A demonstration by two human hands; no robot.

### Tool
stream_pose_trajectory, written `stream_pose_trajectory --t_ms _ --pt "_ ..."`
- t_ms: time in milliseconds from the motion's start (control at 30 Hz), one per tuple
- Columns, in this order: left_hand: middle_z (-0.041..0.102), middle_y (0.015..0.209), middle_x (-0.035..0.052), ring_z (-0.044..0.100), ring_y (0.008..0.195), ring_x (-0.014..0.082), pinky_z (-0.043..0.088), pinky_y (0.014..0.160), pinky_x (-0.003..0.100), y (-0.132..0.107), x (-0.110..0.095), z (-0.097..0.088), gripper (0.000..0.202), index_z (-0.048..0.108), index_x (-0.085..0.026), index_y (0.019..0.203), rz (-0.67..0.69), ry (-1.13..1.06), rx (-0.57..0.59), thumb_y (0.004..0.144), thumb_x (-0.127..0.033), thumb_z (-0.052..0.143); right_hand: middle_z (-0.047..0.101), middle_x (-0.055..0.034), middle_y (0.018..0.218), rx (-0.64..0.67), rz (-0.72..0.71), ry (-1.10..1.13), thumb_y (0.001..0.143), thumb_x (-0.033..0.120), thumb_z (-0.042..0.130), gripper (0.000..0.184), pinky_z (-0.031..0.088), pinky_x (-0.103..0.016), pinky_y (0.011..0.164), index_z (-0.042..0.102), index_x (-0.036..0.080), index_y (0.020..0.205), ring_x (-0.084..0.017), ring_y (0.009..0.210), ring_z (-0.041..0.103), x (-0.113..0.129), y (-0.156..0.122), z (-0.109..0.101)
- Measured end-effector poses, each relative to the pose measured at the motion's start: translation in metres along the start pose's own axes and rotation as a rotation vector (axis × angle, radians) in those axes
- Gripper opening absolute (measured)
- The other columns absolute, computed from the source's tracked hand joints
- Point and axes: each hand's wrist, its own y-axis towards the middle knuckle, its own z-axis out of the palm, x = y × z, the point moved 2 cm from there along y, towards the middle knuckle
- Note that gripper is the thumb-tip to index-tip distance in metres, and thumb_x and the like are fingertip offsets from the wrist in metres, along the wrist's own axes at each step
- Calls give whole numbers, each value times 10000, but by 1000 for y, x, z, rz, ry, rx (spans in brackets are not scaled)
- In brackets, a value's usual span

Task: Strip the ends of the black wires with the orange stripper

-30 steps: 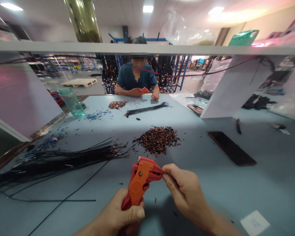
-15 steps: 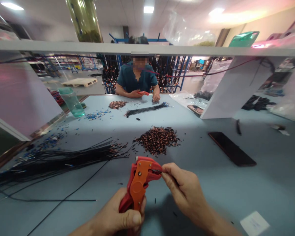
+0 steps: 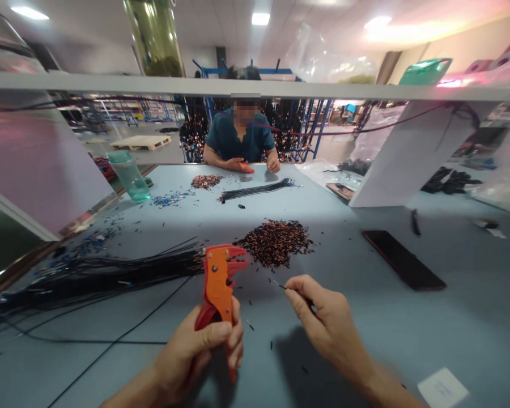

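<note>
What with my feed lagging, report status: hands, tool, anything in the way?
Left hand gripping orange wire stripper, upright. Right hand pinching thin wire, tip apart from stripper. Wire bundle and cut-piece pile lie beyond, not between.

Bare left hand (image 3: 204,350), bare right hand (image 3: 328,324), uncovered forearms (short trimmed thumbnail on the left)

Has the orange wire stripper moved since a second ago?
Yes. The wire stripper in the left hand went left, off the wire held by the right hand, and now sits left of the pile of wire bits.
</note>
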Motion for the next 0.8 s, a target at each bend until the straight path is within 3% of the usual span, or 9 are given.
stream_pose_trajectory --t_ms 300,633,800 --pt "566 757 19 559 661 144 468 627 304 -2 9 1 402 533 -149 966 -7 185 65 730 -403 738 386 70 548 43 -26 34 921 248 434 192 321 -195 463 551 191 780 -95 460 389 0 -3 4" --pt "567 863 38 551 765 160 464 729 320 -3 4 -9 355 533 -173 1052 110 400 -17 808 -398 657 449 55 571 152 16 109 910 236 450 175 350 -207 504 555 196 777 -103 500 428 3 -3 4" --pt "567 874 42 551 797 167 475 739 305 -5 -3 -12 171 533 -191 1016 345 847 -69 889 -306 529 550 -4 735 161 -23 210 886 234 500 161 386 -231 591 591 191 760 -128 643 495 2 2 3"
